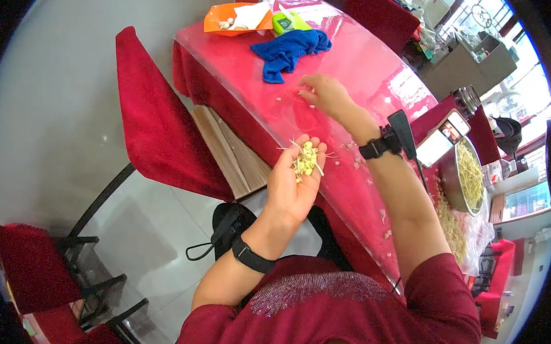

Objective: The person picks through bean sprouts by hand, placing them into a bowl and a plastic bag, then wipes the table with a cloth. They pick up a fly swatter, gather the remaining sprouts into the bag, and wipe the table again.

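Observation:
My left hand [295,182] is turned palm up in front of my body, fingers curled around a small heap of bean sprouts [306,161] with yellow heads; a few thin tails stick out past the fingers. Over the red table [357,62], my right hand [327,96] reaches out with bent fingers drawn toward the thumb, low above the surface. A tiny pale bit shows at its fingertips, too small to name. Small pale scraps [357,161] lie scattered on the clear table cover near my right forearm.
A blue cloth [288,52], a green box [289,23] and an orange tray [216,16] sit at the far end. Right of my arm are a phone [439,143], a metal bowl of sprouts [454,184] and loose sprouts [451,225]. A red-covered chair [161,122] stands left.

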